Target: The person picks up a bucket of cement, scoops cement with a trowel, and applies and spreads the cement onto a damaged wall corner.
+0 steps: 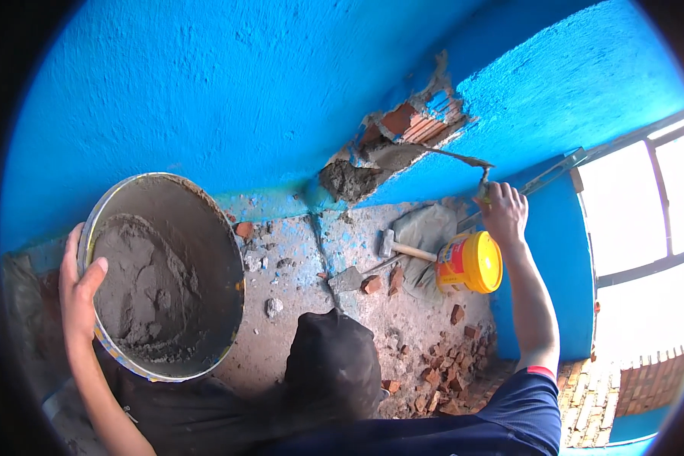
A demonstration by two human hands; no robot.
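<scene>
Blue plaster wall [228, 83] fills most of what I see, meeting a second blue wall at a corner where a broken hole [403, 137] bares red brick and a patch of grey mortar. Below it runs a rough concrete floor [296, 334], scuffed with blue paint and scattered with brick rubble [441, 372] toward my right side. My left hand [80, 292] grips the rim of a round mortar pan [167, 273], fingers behind the edge and thumb hooked over the front, holding it tilted up toward me so the heap of wet grey mortar sits against its left and lower side. My right hand [503, 213] is raised to the wall, well apart from the pan, its grip closed around the handle of a trowel [463, 161]; the thin blade stretches left from my fist and its tip reaches the lower edge of the hole. On the floor under that arm lies a yellow bucket [473, 262] on its side, just beside a hammer [403, 248] with a pale wooden handle. A smaller second trowel [351, 279] rests flat near the middle of the floor, next to a few brick chips, above my dark knee.
</scene>
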